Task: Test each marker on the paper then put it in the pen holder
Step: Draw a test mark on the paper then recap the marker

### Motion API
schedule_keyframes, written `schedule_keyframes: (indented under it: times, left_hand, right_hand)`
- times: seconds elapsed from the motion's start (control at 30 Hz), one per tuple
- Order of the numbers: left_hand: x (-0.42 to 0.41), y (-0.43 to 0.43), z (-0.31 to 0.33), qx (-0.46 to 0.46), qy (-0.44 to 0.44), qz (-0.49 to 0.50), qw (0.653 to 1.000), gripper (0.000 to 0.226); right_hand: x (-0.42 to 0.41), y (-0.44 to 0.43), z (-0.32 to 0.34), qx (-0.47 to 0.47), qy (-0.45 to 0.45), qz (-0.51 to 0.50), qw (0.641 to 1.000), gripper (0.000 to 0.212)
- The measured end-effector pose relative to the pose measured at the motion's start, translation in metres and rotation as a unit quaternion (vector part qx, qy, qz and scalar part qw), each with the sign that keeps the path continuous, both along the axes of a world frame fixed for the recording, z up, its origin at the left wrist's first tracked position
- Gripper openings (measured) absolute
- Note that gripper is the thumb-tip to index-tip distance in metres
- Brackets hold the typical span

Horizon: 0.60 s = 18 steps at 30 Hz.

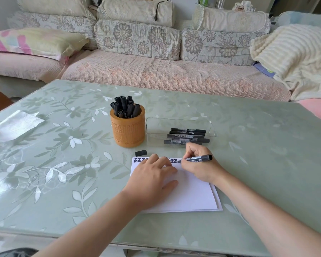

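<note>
White paper lies on the table with a row of black tally marks along its top edge. My left hand rests flat on the paper, fingers straight. My right hand grips a black marker, its tip touching the paper at the end of the marks. The marker's black cap lies on the table just above the paper. An orange pen holder holds several black markers. A clear plastic tray to its right holds several more markers.
The table has a pale green floral cover. A folded silvery sheet lies at the far left. A sofa with cushions and a blanket stands behind the table.
</note>
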State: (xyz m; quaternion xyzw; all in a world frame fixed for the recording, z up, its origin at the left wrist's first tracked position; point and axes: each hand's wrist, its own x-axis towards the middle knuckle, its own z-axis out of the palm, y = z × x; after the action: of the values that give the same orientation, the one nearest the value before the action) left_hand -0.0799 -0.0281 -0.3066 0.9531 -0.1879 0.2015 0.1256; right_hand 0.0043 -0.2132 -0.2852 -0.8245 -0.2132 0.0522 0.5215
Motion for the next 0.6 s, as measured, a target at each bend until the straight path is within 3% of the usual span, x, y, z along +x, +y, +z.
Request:
schedule_keyframes:
  times: [0.2,0.37,0.47,0.6]
  left_hand:
    - [0.002,0.002,0.002,-0.006,0.018,-0.008,1.0,0.033]
    - [0.009,0.013,0.014,-0.071,0.036,-0.031,0.996,0.029]
    - [0.021,0.03,0.023,-0.104,-0.013,0.027,0.994,0.017]
    - [0.032,0.051,0.027,-0.102,0.016,0.133,0.986,0.016]
  right_hand:
    - [0.004,-0.002,0.003,0.111,0.053,-0.031,0.992,0.011]
    - [0.0,-0.002,0.013,0.084,0.01,-0.002,0.996,0.016]
    - [0.001,0.0,0.024,0.062,-0.01,0.012,0.998,0.024]
    - [0.003,-0.003,0.029,0.051,0.007,0.061,0.997,0.037]
